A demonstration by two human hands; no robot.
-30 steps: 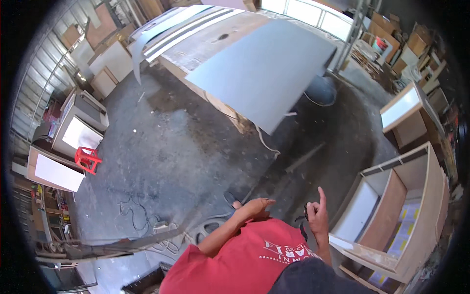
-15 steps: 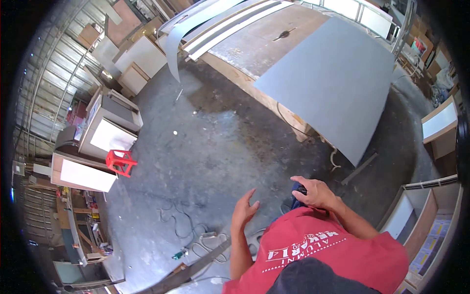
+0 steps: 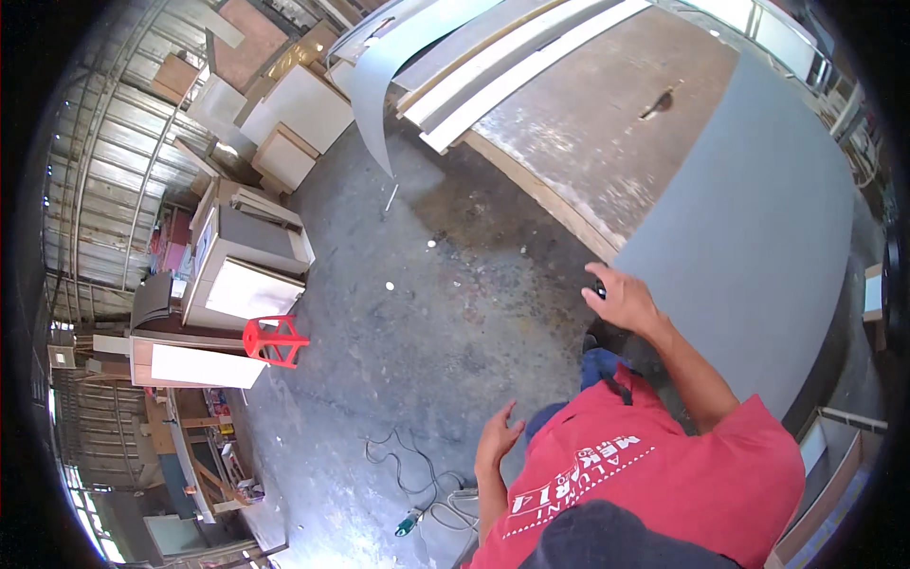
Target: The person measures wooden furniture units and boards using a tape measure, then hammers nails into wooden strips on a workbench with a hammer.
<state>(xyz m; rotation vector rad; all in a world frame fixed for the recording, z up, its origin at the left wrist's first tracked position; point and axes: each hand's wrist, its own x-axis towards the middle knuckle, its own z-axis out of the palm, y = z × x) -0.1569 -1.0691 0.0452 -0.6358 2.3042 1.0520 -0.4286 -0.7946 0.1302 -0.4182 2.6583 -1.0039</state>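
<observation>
My right hand [image 3: 626, 302] reaches forward beside the front edge of the worktable [image 3: 569, 190]. Its fingers and thumb curl round a small dark object [image 3: 599, 287], too small to name. A large grey-blue sheet [image 3: 758, 209] lies over the table's right part and hangs past its near edge, just right of that hand. Low at my left side, my left hand [image 3: 499, 439] is held over the floor with its fingers apart and nothing in it. A dark slot with something in it [image 3: 657, 104] shows in the brown tabletop.
White strips [image 3: 531, 76] lie along the table's left part, and a curved grey sheet [image 3: 374, 104] droops off its corner. A red stool [image 3: 275, 341] stands left by cabinets [image 3: 251, 256]. A cable [image 3: 431, 484] and a green tool [image 3: 409, 522] lie on the floor.
I have stepped toward the table, which now looms nearer. My right hand has moved forward to its edge, still round the dark object. My left hand stays low at my side.
</observation>
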